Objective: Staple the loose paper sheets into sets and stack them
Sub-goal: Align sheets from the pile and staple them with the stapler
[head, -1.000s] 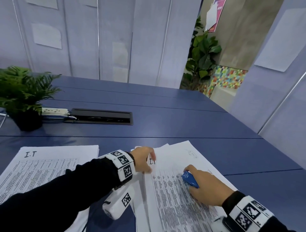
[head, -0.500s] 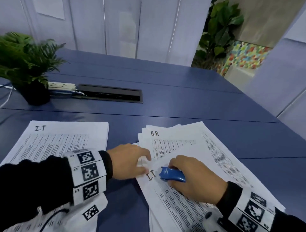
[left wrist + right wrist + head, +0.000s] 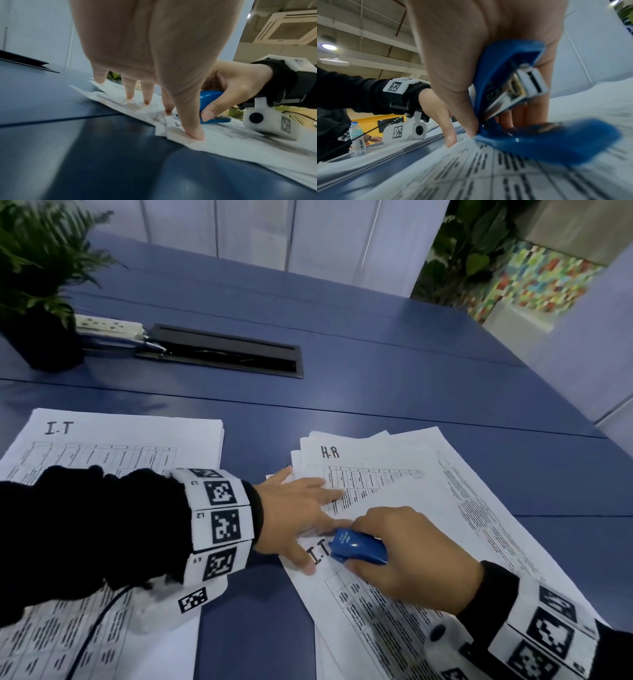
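Head view, right hand [image 3: 407,556] grip curled round blue stapler [image 3: 358,546], left hand [image 3: 294,518] spread on sheets [image 3: 404,474]

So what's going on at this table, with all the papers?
A person is stapling printed sheets into sets. The right hand grips a small blue stapler at the top corner of a sheet marked "I.T", on a loose fan of papers that includes one marked "H.R". The left hand presses flat, fingers spread, holding those papers down. A separate "I.T" stack lies to the left on the blue table.
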{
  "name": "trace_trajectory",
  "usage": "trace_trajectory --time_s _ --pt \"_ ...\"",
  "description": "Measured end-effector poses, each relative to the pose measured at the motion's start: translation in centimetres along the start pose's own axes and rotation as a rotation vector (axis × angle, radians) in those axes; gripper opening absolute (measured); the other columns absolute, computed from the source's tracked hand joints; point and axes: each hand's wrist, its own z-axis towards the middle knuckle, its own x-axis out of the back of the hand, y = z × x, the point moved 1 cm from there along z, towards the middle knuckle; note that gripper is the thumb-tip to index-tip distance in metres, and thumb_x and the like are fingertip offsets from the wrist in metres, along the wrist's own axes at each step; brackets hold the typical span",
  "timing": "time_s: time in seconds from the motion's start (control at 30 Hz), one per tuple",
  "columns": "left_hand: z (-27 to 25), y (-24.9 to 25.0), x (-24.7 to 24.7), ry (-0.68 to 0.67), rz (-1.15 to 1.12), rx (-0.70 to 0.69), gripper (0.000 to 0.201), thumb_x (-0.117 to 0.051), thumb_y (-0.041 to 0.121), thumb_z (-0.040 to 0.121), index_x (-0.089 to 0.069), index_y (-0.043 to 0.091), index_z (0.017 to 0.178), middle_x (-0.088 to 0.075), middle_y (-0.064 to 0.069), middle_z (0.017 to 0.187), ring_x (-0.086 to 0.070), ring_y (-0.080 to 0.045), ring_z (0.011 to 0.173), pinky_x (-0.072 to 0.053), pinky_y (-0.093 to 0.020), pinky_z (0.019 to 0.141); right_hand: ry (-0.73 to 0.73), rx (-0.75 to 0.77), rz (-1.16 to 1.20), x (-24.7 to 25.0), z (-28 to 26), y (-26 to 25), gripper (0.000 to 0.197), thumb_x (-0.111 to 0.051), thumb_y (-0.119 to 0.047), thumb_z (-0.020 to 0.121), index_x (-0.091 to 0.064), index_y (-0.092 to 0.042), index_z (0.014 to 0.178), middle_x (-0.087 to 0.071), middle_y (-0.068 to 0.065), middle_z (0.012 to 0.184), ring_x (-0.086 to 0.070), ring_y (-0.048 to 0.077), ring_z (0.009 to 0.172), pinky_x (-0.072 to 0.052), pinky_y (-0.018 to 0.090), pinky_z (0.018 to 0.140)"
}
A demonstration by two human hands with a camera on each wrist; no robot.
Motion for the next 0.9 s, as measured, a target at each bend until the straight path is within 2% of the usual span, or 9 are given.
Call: trace_trajectory --time_s 0.07,0.2,0.3,0.37,0.43,0.53,0.67,0.8,0.9 --pt "0.29 -0.24 0.08 -0.032 -0.023 -0.013 0.074 -0.056 0.055 0.085 -0.011 0.050 0.145 0.012 0.011 0.158 0.014 -0.018 0.145 0.007 -0.061 0.112 0.009 0.008 0.022 -0.07 0.12 -0.16 0.019 -0.058 -0.042 0.082 -0.061 -0.027 0.094 -0.050 -0.009 0.075 -0.046 0.009 0.069 -0.034 0.019 0.061" --pt "0.52 -0.56 -0.21 -0.060 -0.067 -0.027 0.074 -0.055 0.055 0.085 -0.012 0.049 0.145 0.019 0.013 0.156 0.020 -0.017 0.144 0.009 -0.063 0.109 0.022 0.014 0.046 -0.02 0.43 -0.36 0.020 -0.060 -0.040 0.081 -0.063 -0.025 0.094 -0.058 -0.005 0.077 -0.051 0.012 0.070 -0.040 0.024 0.063" --pt "0.55 -0.64 -0.38 -0.071 -0.092 -0.032 0.071 -0.056 0.054 0.086 -0.017 0.048 0.144 0.021 0.013 0.155 0.022 -0.017 0.143 0.009 -0.063 0.109 -0.005 0.024 0.003 -0.20 0.48 -0.32 0.022 -0.057 -0.042 0.079 -0.062 -0.025 0.091 -0.056 -0.007 0.076 -0.052 0.012 0.068 -0.044 0.028 0.061" --pt "0.57 -0.66 -0.36 -0.075 -0.104 -0.038 0.071 -0.056 0.053 0.086 -0.016 0.050 0.144 0.022 0.013 0.155 0.022 -0.017 0.143 0.009 -0.064 0.109 -0.004 0.061 -0.069 -0.36 0.31 -0.56 0.020 -0.057 -0.036 0.076 -0.062 -0.024 0.091 -0.054 -0.009 0.073 -0.053 0.013 0.062 -0.045 0.031 0.052" --pt "0.59 -0.70 -0.34 -0.075 -0.114 -0.040 0.072 -0.057 0.053 0.085 -0.015 0.050 0.144 0.021 0.014 0.155 0.023 -0.017 0.143 0.008 -0.064 0.108 0.023 0.099 -0.122 -0.40 0.04 -0.80 0.019 -0.060 -0.028 0.071 -0.064 -0.021 0.089 -0.054 -0.008 0.070 -0.054 0.015 0.056 -0.043 0.029 0.043" --pt "0.56 -0.77 -0.39 -0.079 -0.119 -0.032 0.071 -0.056 0.053 0.085 -0.016 0.050 0.143 0.021 0.014 0.155 0.023 -0.016 0.143 0.008 -0.064 0.109 0.065 0.155 -0.202 -0.38 -0.16 -0.93 0.018 -0.065 -0.021 0.066 -0.064 -0.017 0.084 -0.055 -0.006 0.069 -0.054 0.017 0.053 -0.039 0.025 0.038" --pt "0.47 -0.70 -0.36 -0.080 -0.118 -0.022 0.070 -0.055 0.054 0.085 -0.017 0.050 0.143 0.021 0.015 0.155 0.024 -0.016 0.142 0.009 -0.064 0.109 0.100 0.197 -0.275 -0.55 -0.35 -0.95 0.022 -0.075 -0.015 0.059 -0.063 -0.013 0.077 -0.054 -0.004 0.066 -0.052 0.019 0.050 -0.036 0.025 0.034" --pt "0.39 -0.71 -0.39 -0.078 -0.089 -0.018 0.072 -0.053 0.056 0.086 -0.011 0.050 0.144 0.022 0.014 0.155 0.024 -0.017 0.142 0.008 -0.064 0.108 0.076 0.189 -0.252 -0.63 -0.34 -0.78 0.019 -0.073 -0.017 0.061 -0.063 -0.013 0.077 -0.054 -0.004 0.066 -0.052 0.019 0.050 -0.038 0.025 0.035" --pt "0.37 -0.71 -0.47 -0.080 -0.049 -0.016 0.073 -0.051 0.057 0.087 -0.007 0.049 0.145 0.025 0.013 0.154 0.024 -0.017 0.142 0.008 -0.063 0.109 0.037 0.093 -0.108 -0.58 -0.01 -0.50 0.021 -0.061 -0.030 0.071 -0.063 -0.019 0.089 -0.059 -0.006 0.067 -0.055 0.017 0.054 -0.045 0.028 0.044"
